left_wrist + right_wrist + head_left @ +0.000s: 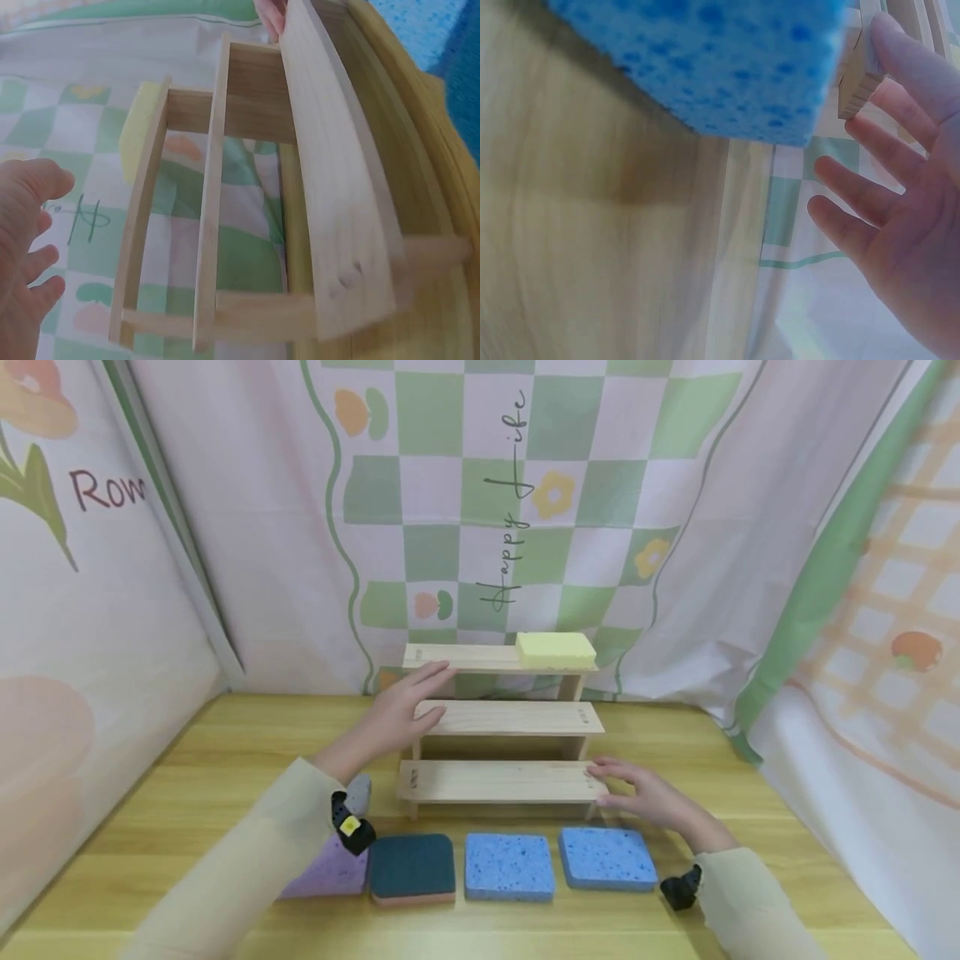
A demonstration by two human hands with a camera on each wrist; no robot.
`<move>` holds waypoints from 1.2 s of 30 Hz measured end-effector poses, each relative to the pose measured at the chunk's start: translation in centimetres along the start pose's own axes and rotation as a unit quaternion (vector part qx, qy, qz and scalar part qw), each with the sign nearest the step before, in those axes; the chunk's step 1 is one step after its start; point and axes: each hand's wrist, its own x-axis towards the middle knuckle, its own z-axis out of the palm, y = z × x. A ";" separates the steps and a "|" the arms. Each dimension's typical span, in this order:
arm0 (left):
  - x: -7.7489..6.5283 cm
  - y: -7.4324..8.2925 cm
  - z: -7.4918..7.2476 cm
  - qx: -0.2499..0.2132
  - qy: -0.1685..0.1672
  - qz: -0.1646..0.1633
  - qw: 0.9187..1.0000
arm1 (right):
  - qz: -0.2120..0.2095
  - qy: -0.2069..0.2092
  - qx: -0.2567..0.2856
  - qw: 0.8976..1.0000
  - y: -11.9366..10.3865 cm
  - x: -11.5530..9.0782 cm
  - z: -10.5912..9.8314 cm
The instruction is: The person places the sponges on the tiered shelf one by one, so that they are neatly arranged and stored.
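Note:
A three-tier wooden stand (502, 781) rises in steps in front of me. My left hand (408, 706) hovers at the left end of its upper tiers, fingers extended; in the left wrist view it holds nothing. At the right end of the lowest board, my right hand (645, 789) touches the wood with thumb and fingertips, the other fingers spread, as the right wrist view shows. A yellow sponge (555, 650) lies on the top tier's right end. Below the right hand lies a blue sponge (607, 858), with another blue sponge (509, 867) to its left.
A dark green sponge (412, 865) with a pinkish underside continues the front row on the wooden table (247, 747). Beside it, a purple sponge (333, 870) and a grey piece (360, 793) are partly hidden by the left sleeve. Patterned cloth (495, 493) hangs behind the stand.

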 end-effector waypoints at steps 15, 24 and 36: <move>-6.9 -2.9 -2.6 0.009 -0.006 -0.057 0.998 | -0.004 -0.002 0.007 1.000 -0.4 -0.1 -0.2; -9.4 -4.0 -4.3 0.017 -0.004 -0.098 0.995 | -0.010 0.002 0.000 1.000 -0.2 -0.1 0.0; -12.5 -5.8 -4.9 -0.012 -0.024 -0.122 0.992 | -0.011 0.003 0.004 1.000 -0.2 0.0 -0.1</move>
